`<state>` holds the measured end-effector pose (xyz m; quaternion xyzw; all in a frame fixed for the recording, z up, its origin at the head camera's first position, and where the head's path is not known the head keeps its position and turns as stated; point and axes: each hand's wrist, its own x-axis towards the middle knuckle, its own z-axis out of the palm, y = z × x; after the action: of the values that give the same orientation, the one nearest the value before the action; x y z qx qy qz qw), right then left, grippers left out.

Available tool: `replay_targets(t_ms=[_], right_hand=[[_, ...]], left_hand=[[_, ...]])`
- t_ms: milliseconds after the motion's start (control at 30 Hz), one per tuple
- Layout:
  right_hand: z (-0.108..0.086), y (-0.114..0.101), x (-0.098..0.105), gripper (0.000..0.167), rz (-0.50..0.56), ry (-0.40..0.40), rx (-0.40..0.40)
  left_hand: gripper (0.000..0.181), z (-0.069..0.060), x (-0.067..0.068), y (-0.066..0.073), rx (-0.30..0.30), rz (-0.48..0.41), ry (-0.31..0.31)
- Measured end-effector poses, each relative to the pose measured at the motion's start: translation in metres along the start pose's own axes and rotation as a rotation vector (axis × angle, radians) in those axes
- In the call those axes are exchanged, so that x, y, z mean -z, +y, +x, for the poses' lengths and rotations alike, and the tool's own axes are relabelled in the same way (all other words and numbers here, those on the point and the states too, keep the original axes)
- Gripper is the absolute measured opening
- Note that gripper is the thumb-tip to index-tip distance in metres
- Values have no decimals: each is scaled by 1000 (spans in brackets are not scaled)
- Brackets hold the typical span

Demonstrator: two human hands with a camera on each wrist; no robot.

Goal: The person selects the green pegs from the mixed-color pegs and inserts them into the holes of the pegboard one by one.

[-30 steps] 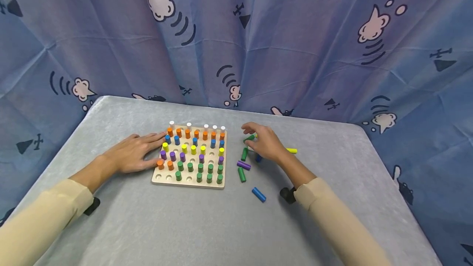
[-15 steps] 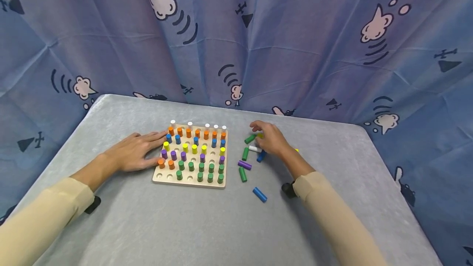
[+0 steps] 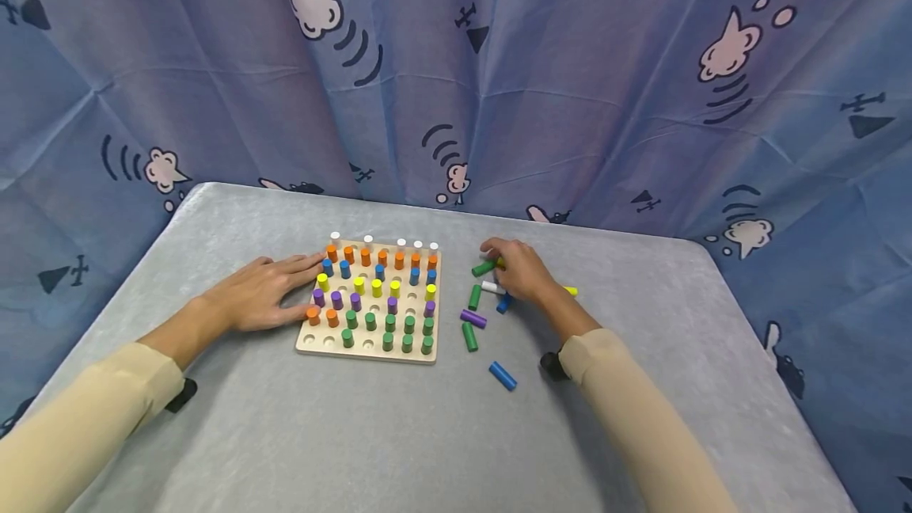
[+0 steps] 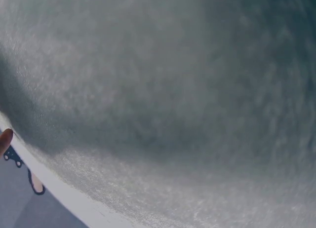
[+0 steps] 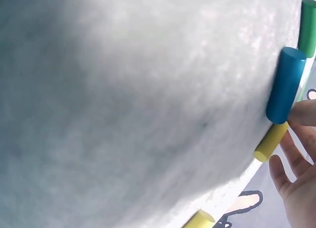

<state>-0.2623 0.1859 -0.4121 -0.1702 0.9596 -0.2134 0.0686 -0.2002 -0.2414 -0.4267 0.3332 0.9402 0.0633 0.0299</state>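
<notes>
A pale pegboard (image 3: 335, 347) stands left of centre in the head view, with rows of white, orange, blue, yellow, purple and green pegs upright in it. Several holes show bare. Along the board's left edge lies my left hand (image 3: 260, 295), fingers extended and touching it. My right hand (image 3: 527, 269) reaches down among loose pegs, its fingers bent around a yellow peg (image 5: 270, 143). Thumb and finger meet near that peg's far end; whether they pinch it cannot be told. Next to the thumb lies a blue peg (image 5: 286, 85). A green peg (image 3: 483, 267) lies left of the fingertips.
Right of the board lie a white peg (image 3: 493, 287), a purple peg (image 3: 473, 318), a green peg (image 3: 469, 336) and, nearer the person, a blue peg (image 3: 503, 376). Another yellow peg (image 3: 571, 291) shows behind the right wrist. A patterned curtain (image 3: 456, 85) hangs behind the table (image 3: 342, 434).
Over the last second my right hand has shifted slightly right, uncovering the white peg. During the last half second it has barely moved. My left hand stays against the board.
</notes>
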Motion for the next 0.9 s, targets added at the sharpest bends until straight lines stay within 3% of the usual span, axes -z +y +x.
replay_targets(t_ms=[333,900], right_hand=[[-2,4,-2,38,-30,28,17],[-12,5,17,39,9,45,26]], left_hand=[[71,2,-1,-1,-4,-3,1],[71,0,-1,1,5,-10,-2]])
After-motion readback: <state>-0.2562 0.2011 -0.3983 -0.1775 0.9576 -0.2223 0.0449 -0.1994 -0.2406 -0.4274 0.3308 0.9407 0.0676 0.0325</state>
